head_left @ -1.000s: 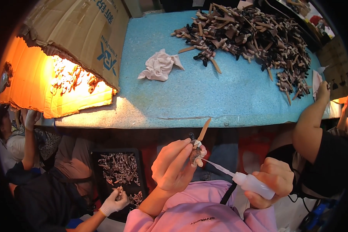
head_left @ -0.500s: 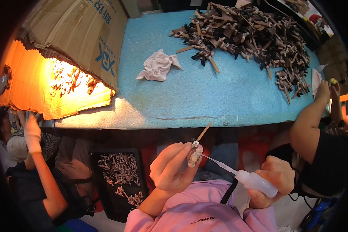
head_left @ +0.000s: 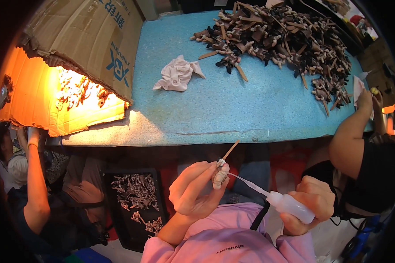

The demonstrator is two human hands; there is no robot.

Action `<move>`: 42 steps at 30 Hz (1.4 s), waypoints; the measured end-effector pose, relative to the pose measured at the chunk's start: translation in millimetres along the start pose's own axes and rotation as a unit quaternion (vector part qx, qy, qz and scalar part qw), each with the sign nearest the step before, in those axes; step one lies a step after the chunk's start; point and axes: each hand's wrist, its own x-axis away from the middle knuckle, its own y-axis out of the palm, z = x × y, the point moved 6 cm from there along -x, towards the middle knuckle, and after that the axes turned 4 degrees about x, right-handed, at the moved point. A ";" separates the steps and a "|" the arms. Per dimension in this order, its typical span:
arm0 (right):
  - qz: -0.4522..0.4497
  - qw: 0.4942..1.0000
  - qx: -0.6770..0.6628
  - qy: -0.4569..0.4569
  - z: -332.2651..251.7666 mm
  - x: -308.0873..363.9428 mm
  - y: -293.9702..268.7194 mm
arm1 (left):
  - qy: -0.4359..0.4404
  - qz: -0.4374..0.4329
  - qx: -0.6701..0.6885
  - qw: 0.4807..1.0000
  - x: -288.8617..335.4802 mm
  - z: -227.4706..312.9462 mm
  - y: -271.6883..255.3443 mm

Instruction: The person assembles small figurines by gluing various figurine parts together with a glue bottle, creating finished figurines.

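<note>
Between the fingertips of my left hand (head_left: 193, 188) is a small pale figurine (head_left: 220, 175), with a thin wooden stick (head_left: 231, 150) rising from its far end. My right hand (head_left: 314, 202) grips a translucent squeeze bottle (head_left: 289, 206), tilted so that its long thin nozzle points left. The nozzle's tip meets or nearly touches the figurine's right side; I cannot tell which. Both hands are in front of the blue-topped table (head_left: 180, 118), above my lap. A crumpled pale pink cloth (head_left: 179, 74) lies on the tabletop.
A large heap of brown and black figurines on sticks (head_left: 281, 39) covers the far right. At left, a cut cardboard box (head_left: 87, 39) holds small parts under bright light. Below it sits a black tray (head_left: 136, 204) of figurine pieces. Co-workers' arms (head_left: 38, 184) are at both sides.
My hands, the figurine and the bottle are almost still. The left co-worker's arm has shifted lower and leftward, its hand now partly hidden by the cardboard.
</note>
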 end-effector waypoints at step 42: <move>-0.025 0.998 -0.037 -0.050 -1.8 0.5 9.6 | -0.106 0.002 0.086 0.991 5.5 -12.6 -1.3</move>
